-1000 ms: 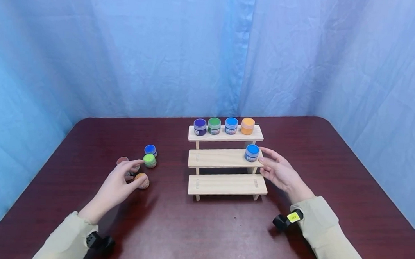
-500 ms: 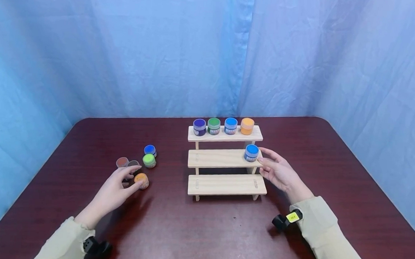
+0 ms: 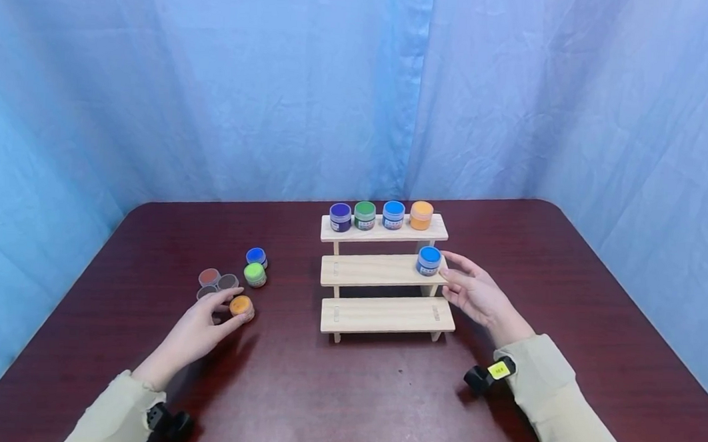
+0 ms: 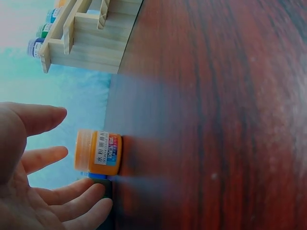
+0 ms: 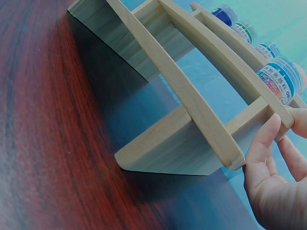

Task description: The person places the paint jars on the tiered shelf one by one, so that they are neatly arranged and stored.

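Observation:
My left hand (image 3: 199,325) has its thumb and fingers spread at an orange paint jar (image 3: 242,308) on the table; the left wrist view shows the upright jar (image 4: 98,152) just beyond the fingertips. Behind that hand are a reddish-brown jar (image 3: 209,277) and two dark jars, one of them partly hidden. At the other side, my right hand (image 3: 479,295) pinches the right end of the middle step of a three-step wooden display stand (image 3: 375,270). A blue paint jar (image 3: 428,261) stands on that step, right beside the fingertips.
On the top step, purple (image 3: 340,217), green (image 3: 365,215), blue (image 3: 393,215) and orange (image 3: 422,215) jars stand in a row. A light green jar (image 3: 255,274) and a dark blue jar (image 3: 256,256) are left of the stand. Blue curtains (image 3: 265,89) hang behind the table.
My left hand has drawn back from beside the light green jar and lowered to the orange jar, uncovering the dark jars. The right hand stays at the stand.

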The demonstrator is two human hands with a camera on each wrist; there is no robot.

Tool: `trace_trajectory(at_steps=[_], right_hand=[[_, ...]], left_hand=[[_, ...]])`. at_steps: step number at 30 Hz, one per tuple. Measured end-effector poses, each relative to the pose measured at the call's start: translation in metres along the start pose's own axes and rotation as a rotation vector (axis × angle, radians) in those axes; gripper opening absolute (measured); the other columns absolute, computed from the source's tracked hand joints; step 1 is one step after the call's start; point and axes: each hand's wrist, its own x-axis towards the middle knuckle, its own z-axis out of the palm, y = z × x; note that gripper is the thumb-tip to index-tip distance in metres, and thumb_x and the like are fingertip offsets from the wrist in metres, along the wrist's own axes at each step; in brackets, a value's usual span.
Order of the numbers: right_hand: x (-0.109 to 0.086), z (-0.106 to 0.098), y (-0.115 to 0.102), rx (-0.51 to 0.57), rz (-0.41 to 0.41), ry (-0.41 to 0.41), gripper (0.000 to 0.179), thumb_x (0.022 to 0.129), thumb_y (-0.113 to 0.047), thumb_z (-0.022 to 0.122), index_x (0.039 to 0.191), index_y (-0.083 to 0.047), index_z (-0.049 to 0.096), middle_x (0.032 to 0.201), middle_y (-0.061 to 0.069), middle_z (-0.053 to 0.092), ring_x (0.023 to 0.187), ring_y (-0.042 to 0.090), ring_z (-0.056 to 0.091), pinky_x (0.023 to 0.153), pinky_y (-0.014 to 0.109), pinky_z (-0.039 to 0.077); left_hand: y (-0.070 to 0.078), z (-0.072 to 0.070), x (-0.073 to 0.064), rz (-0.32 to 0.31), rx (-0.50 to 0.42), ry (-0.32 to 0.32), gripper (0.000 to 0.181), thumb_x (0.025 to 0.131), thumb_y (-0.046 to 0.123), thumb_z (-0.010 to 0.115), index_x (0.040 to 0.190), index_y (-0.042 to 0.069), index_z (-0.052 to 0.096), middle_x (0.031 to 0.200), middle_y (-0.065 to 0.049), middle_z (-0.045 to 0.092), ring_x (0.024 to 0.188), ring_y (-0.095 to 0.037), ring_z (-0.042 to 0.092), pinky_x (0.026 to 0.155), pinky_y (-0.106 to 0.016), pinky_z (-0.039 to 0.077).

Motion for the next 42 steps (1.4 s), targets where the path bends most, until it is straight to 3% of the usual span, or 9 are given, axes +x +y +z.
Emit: trace_trajectory(at_steps=[10,19,36,42], right_hand=[[0.0004,0.0005,0.0000,-0.012,-0.003,-0.001,0.030,0.096,-0.006,0.051,0.123,-0.018,0.043,0.090,-0.005,0.061,0.072,0.004,0.057,0.068,0.015,0.051],[0.0004,0.0011,-0.0017,-0.039,-0.004,0.001,0.034,0.097,-0.007,0.051,0.128,-0.016,0.041,0.092,-0.005,0.060,0.073,0.004,0.056,0.069,0.015,0.050],[0.0013,0.0009,-0.0017,-0.029,-0.004,0.000,0.040,0.096,-0.006,0.051,0.133,-0.012,0.037,0.091,-0.005,0.060,0.070,0.004,0.055,0.068,0.015,0.050],[-0.0003,0.0004,-0.0008,-0.027,0.002,0.005,0.035,0.097,-0.007,0.051,0.128,-0.016,0.040,0.092,-0.005,0.060,0.071,0.004,0.055,0.068,0.015,0.050]], left_hand=[[-0.0030,0.0007,0.0019,-0.051,0.018,-0.047,0.056,0.090,0.029,0.063,0.136,0.002,0.047,0.128,-0.023,0.053,0.112,-0.039,0.057,0.094,-0.053,0.046],[-0.0036,0.0009,0.0047,-0.035,0.023,-0.050,0.053,0.090,0.029,0.064,0.134,0.002,0.050,0.131,-0.022,0.052,0.111,-0.039,0.058,0.094,-0.053,0.047],[-0.0038,0.0011,0.0059,0.000,0.042,-0.030,0.043,0.087,0.012,0.067,0.127,0.001,0.056,0.121,-0.021,0.059,0.103,-0.034,0.061,0.090,-0.050,0.050],[-0.0043,0.0014,0.0073,-0.012,0.028,-0.033,0.041,0.087,0.012,0.068,0.125,0.001,0.057,0.121,-0.020,0.059,0.103,-0.034,0.061,0.090,-0.049,0.051]])
